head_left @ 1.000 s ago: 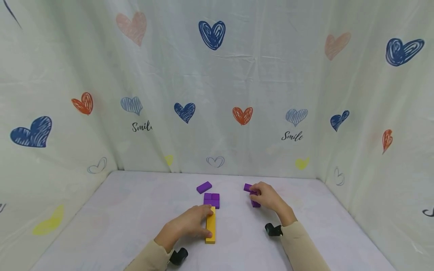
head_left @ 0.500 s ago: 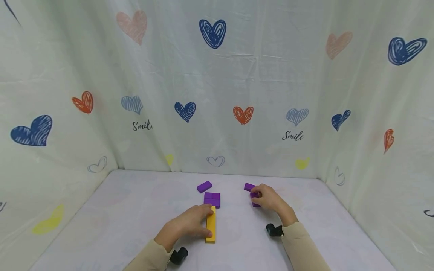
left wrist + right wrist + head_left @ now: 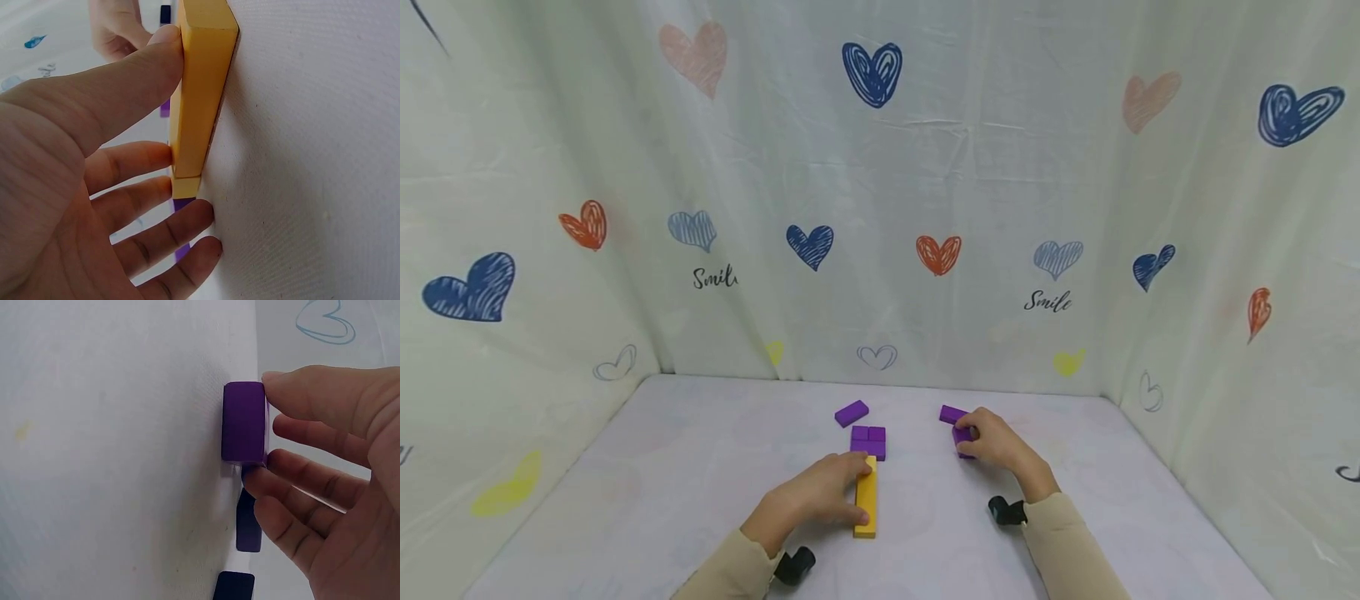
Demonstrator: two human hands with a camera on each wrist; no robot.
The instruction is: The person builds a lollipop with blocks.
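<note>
My left hand lies over a long yellow block, thumb near its close end and fingertips near the far end. In the left wrist view the thumb and two fingers touch the yellow block; a seam shows a second yellow piece beyond it, and the other fingers are spread. To the right, my right hand holds a purple block at its edges between thumb and fingers, low at the tabletop. Just behind that lies another purple block, partly covered by the fingers.
Past the yellow block's far end sits a group of purple blocks set edge to edge. A single purple block lies slantwise behind it. A white cloth covers the table, and a heart-printed curtain hangs around its back and sides.
The right hand has shifted very slightly to the right, and its fingers uncover a bit more of the purple block. The left hand and the yellow block stay in place.
</note>
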